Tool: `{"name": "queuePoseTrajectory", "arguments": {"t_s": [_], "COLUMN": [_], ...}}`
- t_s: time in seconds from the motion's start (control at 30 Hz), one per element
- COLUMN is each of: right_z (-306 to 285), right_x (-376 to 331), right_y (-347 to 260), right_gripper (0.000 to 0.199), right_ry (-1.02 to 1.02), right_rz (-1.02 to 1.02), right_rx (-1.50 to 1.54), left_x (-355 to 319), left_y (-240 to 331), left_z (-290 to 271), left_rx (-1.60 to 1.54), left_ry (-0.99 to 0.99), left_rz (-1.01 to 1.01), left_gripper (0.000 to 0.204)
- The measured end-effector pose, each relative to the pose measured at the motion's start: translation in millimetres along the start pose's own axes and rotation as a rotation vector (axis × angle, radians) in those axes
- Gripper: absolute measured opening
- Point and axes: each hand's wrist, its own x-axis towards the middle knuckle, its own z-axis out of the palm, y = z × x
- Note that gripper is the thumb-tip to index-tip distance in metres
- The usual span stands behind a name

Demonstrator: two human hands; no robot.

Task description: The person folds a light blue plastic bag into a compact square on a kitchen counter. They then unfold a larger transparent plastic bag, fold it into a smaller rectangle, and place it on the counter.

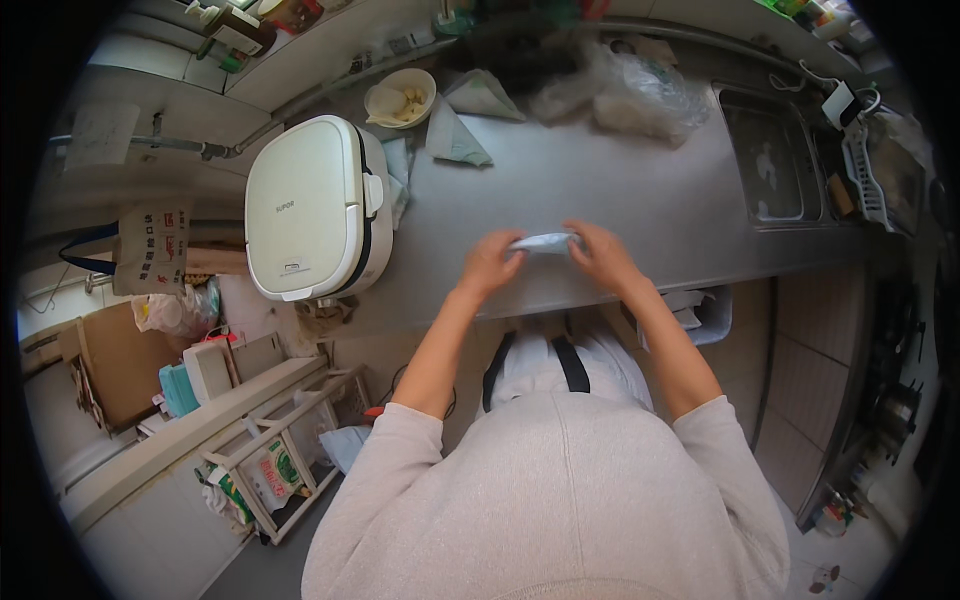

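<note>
- The white lidded cooker stands on the worktop with its lid closed, so I can't see what it holds.
- Right of the cooker, over the front part of the worktop, the person's two hands share a pale, slim folded piece; cloth or paper, I can't tell.
- The left hand, nearer the cooker, has its fingers pinched narrowly on the near end of that piece.
- The right hand, farther from the cooker, grips the other end, fingers above and thumb below, so the piece spans the gap between the hands.
- Just behind the cooker, toward its right, a pale bowl holds some light-yellow pieces.
- Beside that bowl, also right of the cooker, lie two greyish folded triangles.
- Farther right of the cooker, toward the back, sits a crumpled clear plastic bag; its contents are too blurred to make out.
- Farthest right of the cooker are a metal sink, whitish patches inside, and a white slotted basket.
</note>
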Motion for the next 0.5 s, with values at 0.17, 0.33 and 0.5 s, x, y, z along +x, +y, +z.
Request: {"name": "queuePoseTrajectory", "arguments": {"t_s": [0.17, 0.33, 0.5], "right_z": [-10.8, 44.5, 81.2], "right_x": [28.0, 15.4, 4.1], "right_y": [12.4, 28.4, 30.9], "right_gripper": [0.033, 0.047, 0.065], "right_ry": [0.001, 0.243, 0.094], "right_rz": [0.186, -0.207, -0.293], "right_rx": [0.048, -0.442, -0.538], "left_x": [23.7, 7.9, -11.7], "left_y": [-11.0, -15.0, -5.7], "left_z": [-22.5, 10.8, 44.1], "left_rx": [0.101, 0.392, 0.523], "left_ry": [-0.124, 0.219, -0.045], "left_rz": [-0.102, 0.197, 0.259], "left_gripper": [0.033, 0.045, 0.068]}}
